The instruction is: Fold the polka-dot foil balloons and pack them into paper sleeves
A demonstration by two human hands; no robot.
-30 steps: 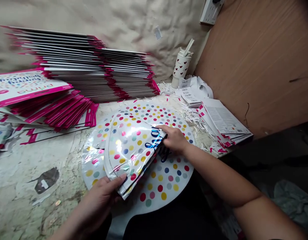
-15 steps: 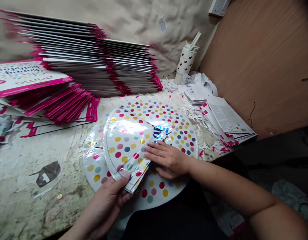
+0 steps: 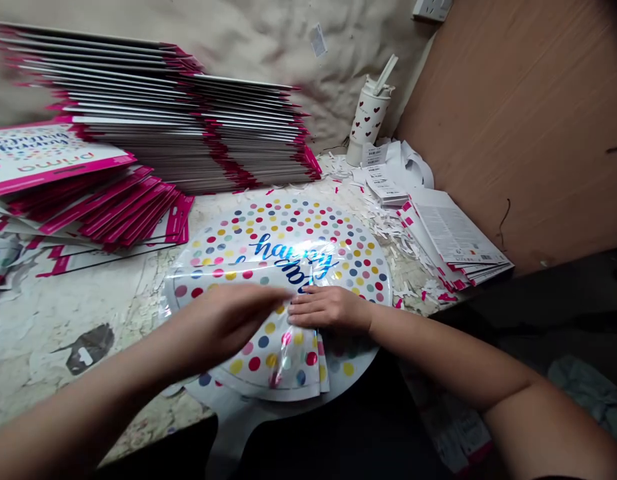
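Note:
A round foil balloon [image 3: 288, 250] with coloured dots and blue "happy" lettering lies flat on the worn table [image 3: 53, 333], on top of other dotted balloons. Its near part is folded into a wedge [image 3: 283, 363]. My right hand [image 3: 331, 309] lies flat on the fold, fingers stretched out and pointing left. My left hand [image 3: 223, 320] crosses over the balloon from the left and presses on the foil, its fingertips nearly meeting those of the right hand. The left hand is blurred by motion.
A tall stack of pink-edged cards [image 3: 178, 133] stands at the back, with a fanned pile [image 3: 88, 200] at the left. A heart-patterned cup with straw [image 3: 368, 120], label strips [image 3: 383, 183], printed leaflets [image 3: 453, 237] and paper scraps lie at the right. A wooden panel [image 3: 513, 120] closes the right side.
The folded-up balloon has been turned and laid flat, showing the lettering. My left hand let go of its lower edge and swept right across the foil. My right hand stayed pressing.

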